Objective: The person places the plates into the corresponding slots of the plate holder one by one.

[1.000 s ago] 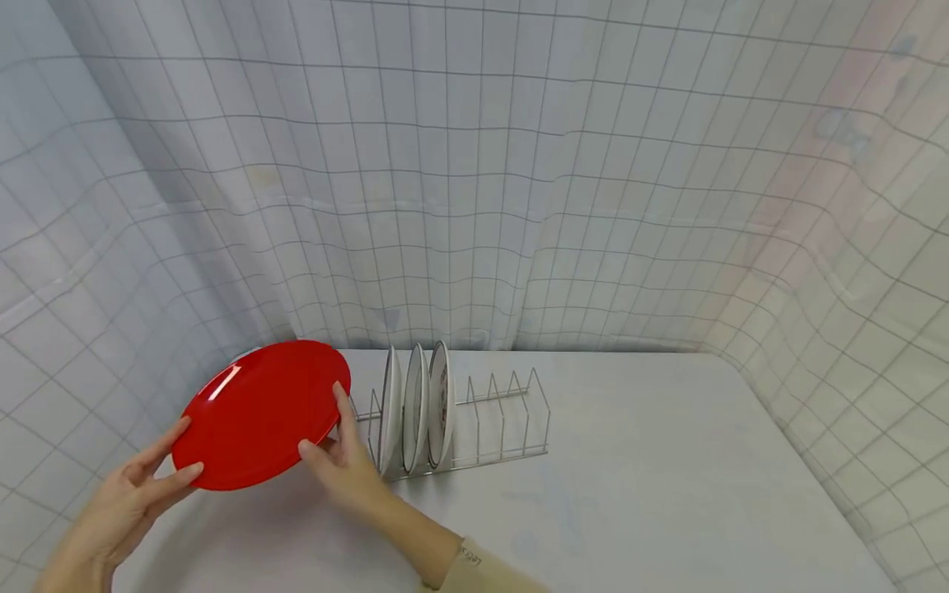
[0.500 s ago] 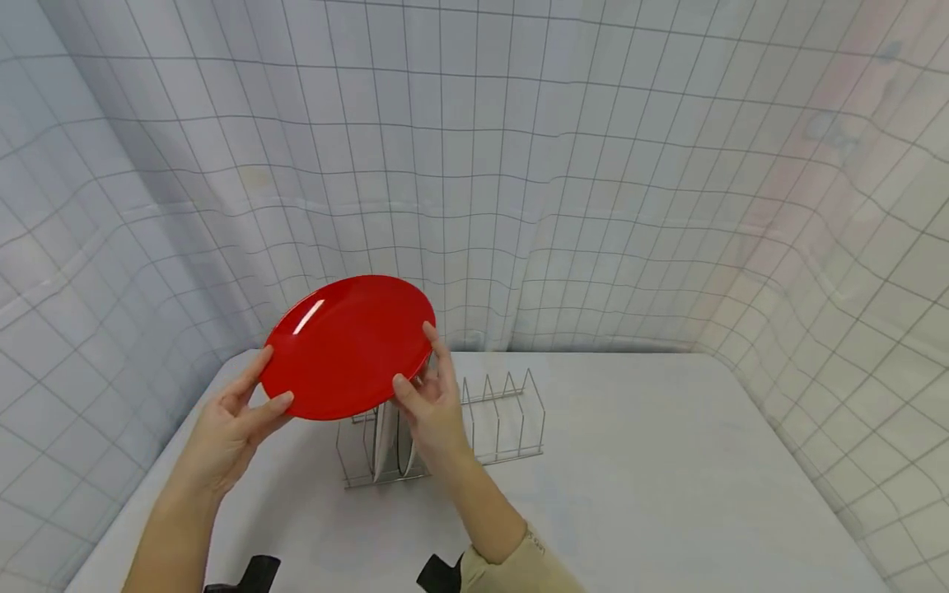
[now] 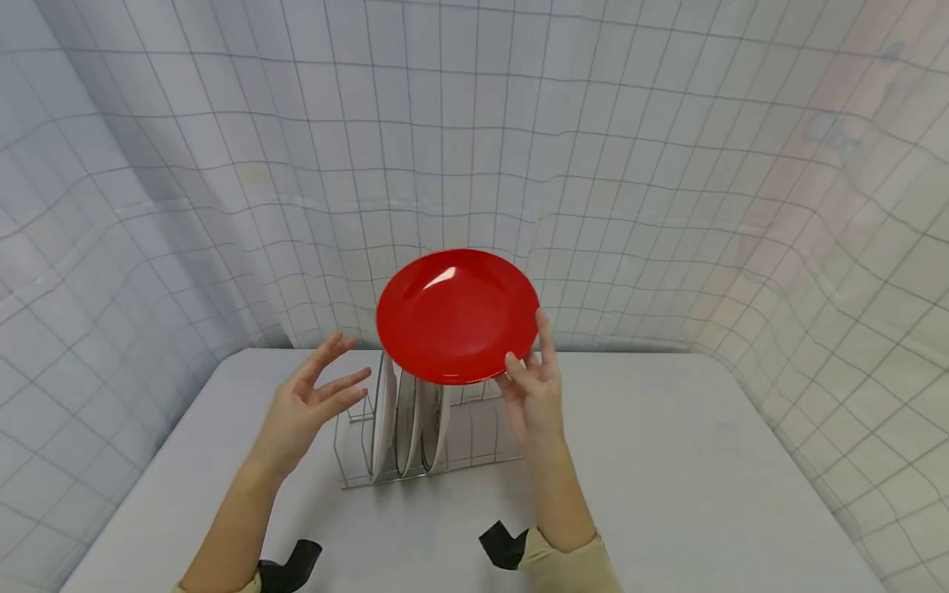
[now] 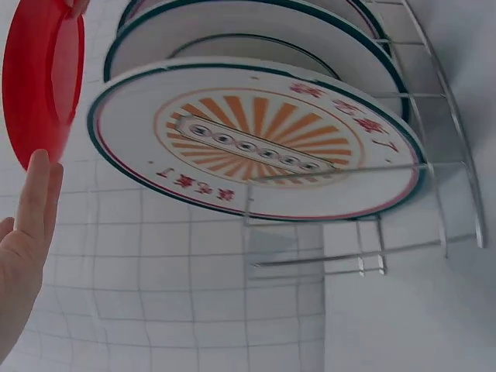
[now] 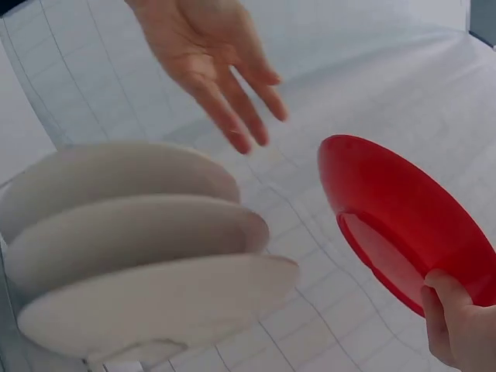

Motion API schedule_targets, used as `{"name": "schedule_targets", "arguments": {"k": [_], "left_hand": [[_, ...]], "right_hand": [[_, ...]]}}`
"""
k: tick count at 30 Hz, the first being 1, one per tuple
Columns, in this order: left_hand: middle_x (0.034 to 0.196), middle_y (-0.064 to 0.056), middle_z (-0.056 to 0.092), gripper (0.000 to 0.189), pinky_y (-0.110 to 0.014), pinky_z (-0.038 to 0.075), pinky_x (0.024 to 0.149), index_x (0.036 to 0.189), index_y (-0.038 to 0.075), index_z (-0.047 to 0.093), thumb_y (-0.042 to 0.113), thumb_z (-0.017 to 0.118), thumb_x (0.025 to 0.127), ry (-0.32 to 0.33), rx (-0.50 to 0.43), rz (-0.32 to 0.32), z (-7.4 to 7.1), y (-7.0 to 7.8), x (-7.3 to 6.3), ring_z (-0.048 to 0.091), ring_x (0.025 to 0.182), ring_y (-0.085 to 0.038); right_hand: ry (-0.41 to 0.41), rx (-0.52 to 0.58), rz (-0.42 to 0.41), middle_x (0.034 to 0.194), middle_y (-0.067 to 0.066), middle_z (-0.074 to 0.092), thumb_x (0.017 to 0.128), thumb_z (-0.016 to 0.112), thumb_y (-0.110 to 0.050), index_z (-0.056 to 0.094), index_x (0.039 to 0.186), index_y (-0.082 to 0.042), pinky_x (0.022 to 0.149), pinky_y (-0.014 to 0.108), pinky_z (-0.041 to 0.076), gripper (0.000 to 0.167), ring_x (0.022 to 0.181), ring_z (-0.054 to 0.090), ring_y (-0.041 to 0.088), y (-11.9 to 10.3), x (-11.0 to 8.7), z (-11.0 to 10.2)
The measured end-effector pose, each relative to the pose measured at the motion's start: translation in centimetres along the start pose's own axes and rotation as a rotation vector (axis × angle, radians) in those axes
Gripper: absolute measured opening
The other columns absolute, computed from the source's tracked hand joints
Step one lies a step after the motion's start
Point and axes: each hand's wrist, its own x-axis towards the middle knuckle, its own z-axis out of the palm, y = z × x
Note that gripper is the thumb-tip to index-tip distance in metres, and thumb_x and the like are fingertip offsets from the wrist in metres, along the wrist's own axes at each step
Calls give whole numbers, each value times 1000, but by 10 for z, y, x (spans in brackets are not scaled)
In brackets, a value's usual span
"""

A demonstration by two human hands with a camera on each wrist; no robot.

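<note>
A person's right hand (image 3: pixel 535 391) holds up a red plate (image 3: pixel 457 317) by its lower right rim, thumb on the near face and fingers clamped behind; the plate is in the air, tilted with its shiny inside toward the wearer, apart from a wire rack (image 3: pixel 474 463) on a white table (image 3: pixel 652 461). The left hand (image 3: pixel 307 399) hovers to the plate's left, fingers spread apart and gripping nothing. Three white plates (image 3: pixel 384 428) stand on edge in the rack, and the left wrist view shows one with an orange sunburst and red lettering. The step in hand appears to be carrying the red plate with one hand; the next move probably calls for turning it on edge and lining it up with a free slot, without knocking the white plates
</note>
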Motion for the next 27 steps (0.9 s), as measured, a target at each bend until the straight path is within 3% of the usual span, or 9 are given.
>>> {"name": "schedule_targets", "arguments": {"k": [6, 9, 13, 16, 21, 27], "left_hand": [[144, -10, 28, 71, -11, 44, 84, 147, 16, 21, 8, 60, 88, 82, 208, -22, -16, -37, -10, 54, 109, 0], [143, -11, 31, 72, -10, 45, 81, 146, 14, 23, 10, 63, 86, 125, 253, -44, -24, -55, -16, 53, 106, 5], [140, -4, 36, 71, -10, 46, 79, 145, 11, 26, 10, 64, 85, 159, 273, -75, -30, -74, -23, 53, 104, 8], [139, -9, 37, 70, -10, 45, 79, 145, 8, 25, 11, 63, 86, 139, 267, -95, -32, -81, -27, 53, 103, 8], [137, -28, 33, 63, -12, 47, 79, 143, 1, 25, 8, 58, 89, 49, 203, -122, -32, -85, -29, 54, 101, 8], [139, -29, 30, 58, -20, 49, 82, 142, -3, 25, 9, 53, 92, -43, 162, -158, -33, -86, -28, 53, 102, 7]], "right_hand": [[74, -75, -83, 140, 9, 32, 90, 45, 9, 29, 143, -25, 82, 28, 52, 65, 122, 36, 27, -27, 3, -31], [95, -138, -91, 141, 8, 30, 89, 44, 11, 28, 144, -24, 83, 29, 51, 66, 124, 35, 28, -37, 2, -44], [100, -246, -44, 143, 6, 30, 89, 44, 11, 28, 144, -23, 84, 30, 51, 67, 124, 35, 28, -43, -2, -56], [81, -329, 23, 143, 3, 30, 89, 46, 10, 27, 145, -23, 85, 30, 50, 68, 124, 36, 28, -43, -5, -63], [22, -443, 108, 143, 4, 31, 89, 49, 8, 24, 146, -21, 86, 31, 50, 69, 120, 41, 28, -40, -9, -70], [-60, -629, 133, 142, 5, 33, 89, 54, 1, 28, 144, -24, 86, 32, 50, 66, 111, 51, 29, -37, -8, -67]]}}
